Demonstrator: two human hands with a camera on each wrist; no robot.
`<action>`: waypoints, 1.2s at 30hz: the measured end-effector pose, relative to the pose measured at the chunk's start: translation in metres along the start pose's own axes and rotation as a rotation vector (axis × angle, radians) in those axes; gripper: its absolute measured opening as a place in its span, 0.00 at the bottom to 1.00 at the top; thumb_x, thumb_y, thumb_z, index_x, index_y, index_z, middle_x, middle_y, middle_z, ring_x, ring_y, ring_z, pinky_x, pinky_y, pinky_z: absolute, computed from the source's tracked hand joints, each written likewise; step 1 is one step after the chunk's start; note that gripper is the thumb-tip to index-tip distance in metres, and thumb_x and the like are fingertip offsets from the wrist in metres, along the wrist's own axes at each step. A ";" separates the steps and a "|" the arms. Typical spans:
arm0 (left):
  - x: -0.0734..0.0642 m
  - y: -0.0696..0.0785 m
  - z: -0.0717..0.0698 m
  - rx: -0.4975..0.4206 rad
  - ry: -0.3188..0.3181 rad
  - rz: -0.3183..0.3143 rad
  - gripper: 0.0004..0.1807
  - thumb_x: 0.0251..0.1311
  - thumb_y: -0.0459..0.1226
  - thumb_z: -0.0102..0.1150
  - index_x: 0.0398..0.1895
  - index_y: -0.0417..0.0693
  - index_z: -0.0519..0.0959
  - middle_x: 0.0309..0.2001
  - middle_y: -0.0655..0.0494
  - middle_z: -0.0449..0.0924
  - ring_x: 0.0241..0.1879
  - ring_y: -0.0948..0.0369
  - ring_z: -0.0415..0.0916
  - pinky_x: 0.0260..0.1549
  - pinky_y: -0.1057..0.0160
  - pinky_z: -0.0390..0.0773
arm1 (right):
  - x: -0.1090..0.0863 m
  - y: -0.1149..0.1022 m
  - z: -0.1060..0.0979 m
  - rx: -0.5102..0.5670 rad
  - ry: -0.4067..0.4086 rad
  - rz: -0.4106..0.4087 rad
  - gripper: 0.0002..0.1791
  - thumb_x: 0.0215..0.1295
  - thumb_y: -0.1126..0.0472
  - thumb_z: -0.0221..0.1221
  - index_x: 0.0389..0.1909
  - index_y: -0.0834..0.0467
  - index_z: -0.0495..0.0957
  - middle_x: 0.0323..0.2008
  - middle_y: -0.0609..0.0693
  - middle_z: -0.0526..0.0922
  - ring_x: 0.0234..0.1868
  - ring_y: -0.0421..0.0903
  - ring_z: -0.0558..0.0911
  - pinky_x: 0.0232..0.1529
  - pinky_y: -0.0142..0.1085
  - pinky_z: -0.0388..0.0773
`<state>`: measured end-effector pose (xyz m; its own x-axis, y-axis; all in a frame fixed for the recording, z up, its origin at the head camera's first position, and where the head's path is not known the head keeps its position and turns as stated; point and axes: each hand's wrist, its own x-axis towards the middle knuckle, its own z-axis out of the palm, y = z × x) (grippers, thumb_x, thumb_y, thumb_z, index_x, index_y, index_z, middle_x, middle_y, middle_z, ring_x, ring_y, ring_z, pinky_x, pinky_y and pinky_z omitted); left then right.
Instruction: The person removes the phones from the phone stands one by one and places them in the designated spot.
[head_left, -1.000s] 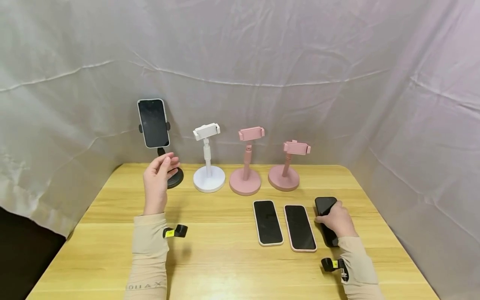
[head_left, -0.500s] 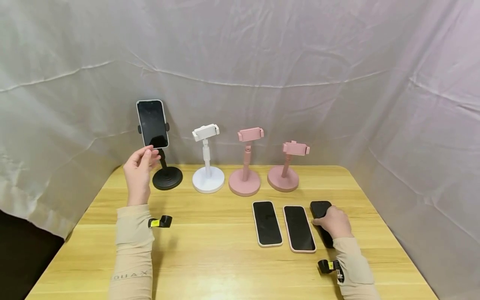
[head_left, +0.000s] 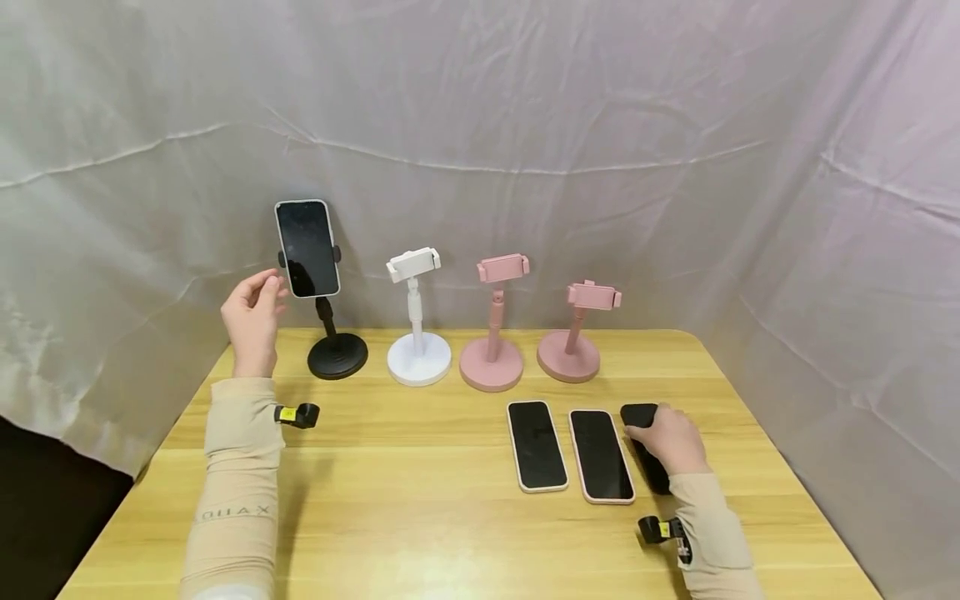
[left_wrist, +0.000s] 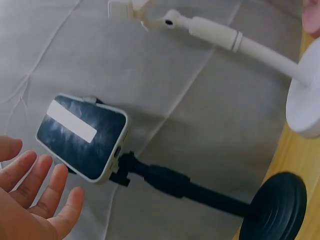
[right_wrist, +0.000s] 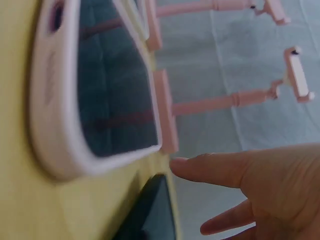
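My left hand [head_left: 253, 323] is raised beside a white-edged phone [head_left: 307, 250] clamped upright in a black phone stand [head_left: 337, 357]. In the left wrist view, its fingers [left_wrist: 52, 192] are loosely spread and hold nothing, close to the phone's side. At the right of the table, my right hand [head_left: 675, 442] is over a black phone [head_left: 637, 414] that lies flat and covers part of it. The right wrist view shows the thumb [right_wrist: 210, 167] straight and the fingers apart, above the black phone's edge.
A white phone stand [head_left: 418, 358] and two pink stands, one taller [head_left: 491, 364] and one shorter [head_left: 567, 356], stand in a row at the back. Two light-edged phones, one white [head_left: 536, 446] and one pink [head_left: 601, 457], lie left of the black phone. Grey cloth [head_left: 480, 167] hangs behind.
My left hand has moved left and away from in front of the black stand to the phone's left side. My right hand stays over the black phone, whose top end has shifted slightly left.
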<state>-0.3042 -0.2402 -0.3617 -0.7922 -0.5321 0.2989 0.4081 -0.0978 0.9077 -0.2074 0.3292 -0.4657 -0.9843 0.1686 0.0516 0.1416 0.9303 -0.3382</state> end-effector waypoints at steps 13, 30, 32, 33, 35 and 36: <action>0.023 0.003 -0.008 0.200 -0.029 0.009 0.14 0.64 0.38 0.60 0.52 0.45 0.81 0.35 0.69 0.81 0.36 0.72 0.77 0.31 0.80 0.77 | 0.001 -0.064 -0.012 0.097 0.056 -0.138 0.42 0.61 0.46 0.63 0.64 0.74 0.64 0.58 0.76 0.73 0.58 0.72 0.73 0.57 0.62 0.73; 0.053 0.003 -0.010 0.452 -0.199 0.006 0.27 0.68 0.45 0.54 0.66 0.42 0.70 0.58 0.53 0.78 0.40 0.78 0.74 0.36 0.81 0.76 | 0.019 -0.178 0.000 0.457 0.022 -0.440 0.31 0.60 0.49 0.67 0.58 0.64 0.75 0.50 0.64 0.83 0.51 0.60 0.83 0.52 0.51 0.81; 0.056 0.001 -0.010 0.463 -0.231 0.005 0.28 0.69 0.45 0.53 0.67 0.41 0.68 0.62 0.48 0.76 0.40 0.78 0.75 0.37 0.80 0.78 | 0.021 -0.194 0.000 0.499 -0.003 -0.472 0.32 0.61 0.49 0.66 0.60 0.63 0.74 0.51 0.62 0.83 0.51 0.59 0.83 0.53 0.51 0.81; 0.057 0.000 -0.010 0.472 -0.244 0.005 0.28 0.69 0.46 0.53 0.68 0.41 0.68 0.63 0.46 0.74 0.40 0.77 0.75 0.38 0.80 0.78 | 0.021 -0.203 -0.001 0.514 -0.017 -0.488 0.32 0.61 0.48 0.65 0.61 0.63 0.74 0.52 0.61 0.83 0.52 0.58 0.83 0.54 0.50 0.80; 0.060 -0.002 -0.009 0.473 -0.270 0.003 0.29 0.69 0.46 0.52 0.68 0.41 0.67 0.63 0.45 0.74 0.41 0.75 0.75 0.39 0.78 0.79 | 0.021 -0.220 -0.002 0.545 -0.036 -0.515 0.31 0.62 0.48 0.65 0.61 0.61 0.73 0.52 0.60 0.83 0.52 0.56 0.83 0.55 0.48 0.80; 0.060 -0.002 -0.009 0.472 -0.278 0.002 0.29 0.70 0.46 0.52 0.69 0.41 0.67 0.62 0.46 0.74 0.41 0.74 0.76 0.39 0.78 0.79 | 0.021 -0.229 -0.003 0.555 -0.040 -0.529 0.31 0.62 0.48 0.65 0.62 0.61 0.73 0.52 0.60 0.83 0.52 0.56 0.83 0.56 0.47 0.80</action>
<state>-0.3489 -0.2794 -0.3476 -0.9078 -0.2837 0.3089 0.2122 0.3247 0.9217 -0.2600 0.1204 -0.3845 -0.9108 -0.2755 0.3075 -0.4126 0.5818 -0.7009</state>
